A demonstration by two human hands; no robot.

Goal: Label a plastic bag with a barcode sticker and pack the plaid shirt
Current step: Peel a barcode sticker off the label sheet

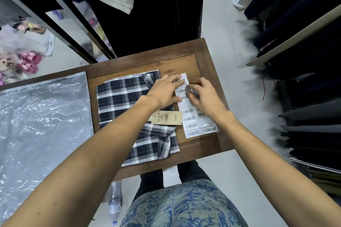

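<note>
A folded navy-and-white plaid shirt (127, 108) lies on the small wooden table (177, 61), with a tan price tag (167, 117) on it. To its right lies a white sheet of barcode stickers (193, 118). My left hand (166, 92) presses flat on the sheet's upper left part, fingers straight. My right hand (204, 96) has its fingers curled at the sheet's upper right, pinching a sticker edge. A stack of clear plastic bags (40, 125) lies at the left.
Black shelf frames (60, 14) and hanging dark clothes stand behind the table. Folded dark garments (310, 116) fill racks at the right. A plastic water bottle (115, 202) lies on the floor under the table's near edge. Pink items (27, 61) sit far left.
</note>
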